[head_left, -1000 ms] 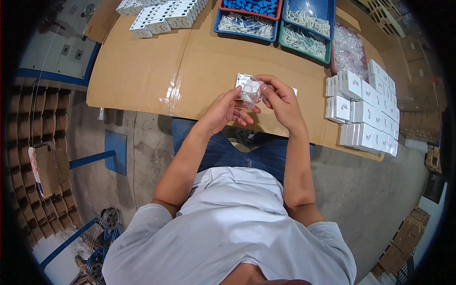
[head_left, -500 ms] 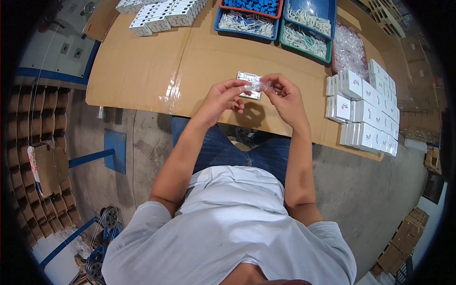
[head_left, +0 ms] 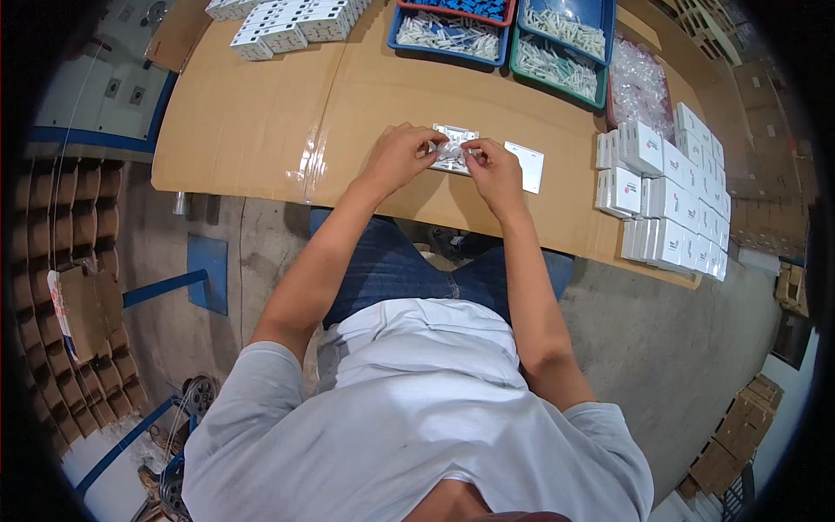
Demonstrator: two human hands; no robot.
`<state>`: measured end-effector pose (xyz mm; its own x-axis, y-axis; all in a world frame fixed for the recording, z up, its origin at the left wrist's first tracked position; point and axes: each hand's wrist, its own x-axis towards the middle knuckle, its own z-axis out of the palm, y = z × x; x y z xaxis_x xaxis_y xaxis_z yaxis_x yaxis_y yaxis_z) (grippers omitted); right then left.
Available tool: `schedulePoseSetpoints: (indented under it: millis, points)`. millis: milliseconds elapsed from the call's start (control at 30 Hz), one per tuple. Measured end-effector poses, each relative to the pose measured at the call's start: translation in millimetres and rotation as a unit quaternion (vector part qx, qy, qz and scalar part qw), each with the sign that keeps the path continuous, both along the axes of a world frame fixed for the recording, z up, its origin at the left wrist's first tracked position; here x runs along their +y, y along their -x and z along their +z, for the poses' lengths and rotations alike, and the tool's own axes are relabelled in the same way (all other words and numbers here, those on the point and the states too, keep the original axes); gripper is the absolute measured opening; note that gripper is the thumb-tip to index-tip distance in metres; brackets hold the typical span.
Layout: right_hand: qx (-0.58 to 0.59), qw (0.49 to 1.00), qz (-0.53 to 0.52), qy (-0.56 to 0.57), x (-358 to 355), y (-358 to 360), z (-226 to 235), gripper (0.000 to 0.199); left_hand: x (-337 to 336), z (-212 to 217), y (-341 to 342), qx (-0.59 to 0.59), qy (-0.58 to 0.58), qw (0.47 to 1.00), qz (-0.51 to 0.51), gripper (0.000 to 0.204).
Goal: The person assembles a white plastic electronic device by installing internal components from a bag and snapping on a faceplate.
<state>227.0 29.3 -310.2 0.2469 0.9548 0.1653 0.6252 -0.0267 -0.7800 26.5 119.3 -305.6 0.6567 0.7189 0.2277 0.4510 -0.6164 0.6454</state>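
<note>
The small clear plastic bag (head_left: 450, 150) looks crinkled and shiny, with whitish contents that I cannot make out one by one. It lies over the open white plastic housing (head_left: 456, 133), a shallow rectangular shell whose far edge shows moulded detail. I cannot tell how far the bag sits down inside it.

Just to the right, a flat white rectangular plate (head_left: 525, 167) lies slightly turned on the brown cardboard-covered table (head_left: 252, 117). Farther right I see stacked white cardboard boxes (head_left: 670, 196), and more white boxes with dark markings (head_left: 300, 28) stand in rows at the far left. Along the far side are a blue plastic tray (head_left: 444, 56) and a green plastic tray (head_left: 557, 94), both with slim white pieces, and a heap of clear plastic bags (head_left: 639, 78). All this stands well apart from the work; only fingers block my view of the housing's sides.

The bag is between the two hands, at their fingertips. The left hand (head_left: 398, 160) and the right hand (head_left: 499, 177) both have thumb and fingers drawn narrow at its edges; I cannot tell whether they pinch it or press it.
</note>
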Motion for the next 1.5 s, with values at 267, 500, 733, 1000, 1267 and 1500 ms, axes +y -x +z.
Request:
schedulePoseSetpoints:
  millis: [267,500,733,1000,1267,1500]
  points:
    - [0.006,1.000,-0.015,0.004,2,5,5,0.017,-8,-5,-9,-0.041,-0.020,0.999,0.020,0.028]
    - [-0.067,0.996,0.010,-0.052,-6,6,-4,0.013,-11,-8,-5,-0.035,-0.019,0.999,0.021,0.025]
    - [-0.036,0.998,-0.003,-0.058,-8,12,-10,0.012,-21,-14,3,-0.076,-0.036,0.996,-0.008,0.025]
    - [-0.022,1.000,-0.005,0.016,-10,12,-3,0.010,-36,-15,4,-0.089,-0.083,0.992,0.037,0.025]
    - [-0.050,0.999,0.012,-0.002,-14,9,1,0.013,-38,-19,3,-0.098,-0.056,0.992,0.051,0.018]
    - [-0.021,0.998,0.051,0.007,-22,9,12,0.012,-38,-18,6,-0.101,-0.069,0.992,0.037,0.019]
